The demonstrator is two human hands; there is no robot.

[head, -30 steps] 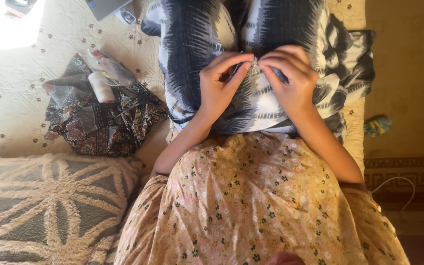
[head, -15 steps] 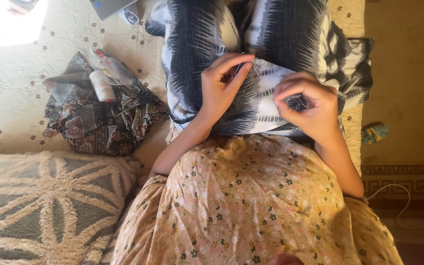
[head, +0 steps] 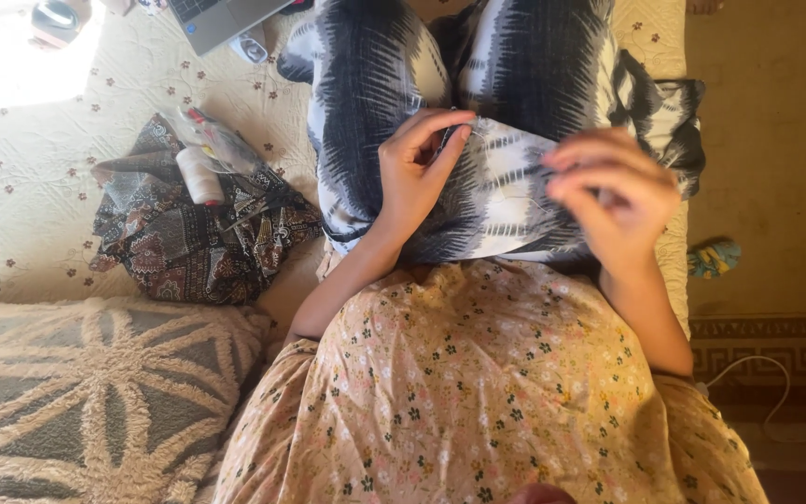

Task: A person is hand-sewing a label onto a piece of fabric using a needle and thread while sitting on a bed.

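Cream quilted bedspread point(head: 142, 103) dotted with tiny flowers, lit warm, and the person sits on it in a floral peach dress point(head: 478, 392) that fills the near part of the view. Just past the lap lies the black-and-white patterned fabric point(head: 515, 187), spread over the legs and running away from the fingers toward the far edge.

The left hand point(head: 417, 173) rests on that fabric, fingers curled and pressed against a fold, thumb and forefinger pinching the cloth at its edge. The right hand point(head: 613, 191) sits lifted a bit off the fabric, fingertips bunched together in a pinch; it's blurry, so I can't tell what's between them.

Versus half a second ago, the right hand has pulled away from the left, out and up. The left hasn't budged.

Left of the left fingers, well apart, there's a dark paisley cloth point(head: 198, 233) with a white thread spool point(head: 200, 175) on it. A tufted cushion point(head: 95, 392) sits nearer, a laptop corner point(head: 221, 19) farther off. Right of the right fingers the bed ends and open floor point(head: 776, 168) starts.
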